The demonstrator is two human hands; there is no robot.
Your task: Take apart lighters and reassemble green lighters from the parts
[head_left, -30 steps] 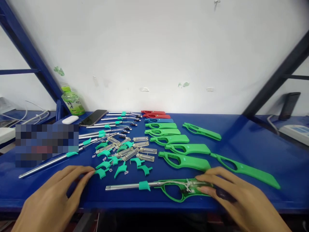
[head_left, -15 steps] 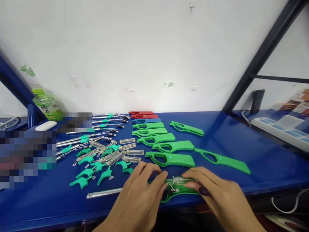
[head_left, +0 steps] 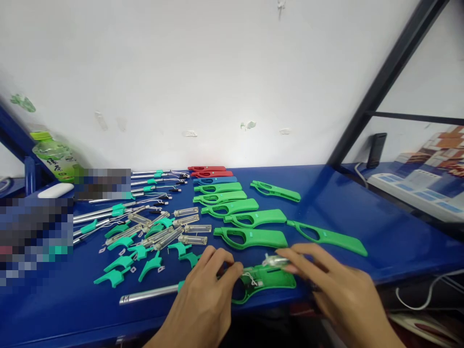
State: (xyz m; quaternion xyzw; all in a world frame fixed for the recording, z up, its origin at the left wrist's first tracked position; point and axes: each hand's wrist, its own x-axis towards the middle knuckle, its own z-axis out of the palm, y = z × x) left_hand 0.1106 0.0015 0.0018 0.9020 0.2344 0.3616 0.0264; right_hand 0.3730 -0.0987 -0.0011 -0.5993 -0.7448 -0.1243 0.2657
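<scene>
My left hand (head_left: 207,297) is closed on the handle end of an open green lighter casing (head_left: 284,278) near the table's front edge. Out to the left of that hand runs a silver metal tube (head_left: 154,293). Thin white wires (head_left: 251,277) and a small black part lie inside the casing. Between the thumb and fingers of my right hand (head_left: 335,287) is a clear fuel tank (head_left: 277,261), held just above the hollow of the casing. It is slightly blurred, and my fingers cover its right end.
Beyond my hands, several green casing halves (head_left: 257,238) lie in a column, with blue and red ones (head_left: 210,173) behind. Left are clear tanks (head_left: 195,228), teal triggers (head_left: 150,266) and metal tubes with wires (head_left: 97,212). A green bottle (head_left: 56,157) stands far left.
My right hand has lifted the clear tank up from the casing, uncovering more of the casing's inside. My left hand keeps its hold. The whole view has shifted slightly to the right.
</scene>
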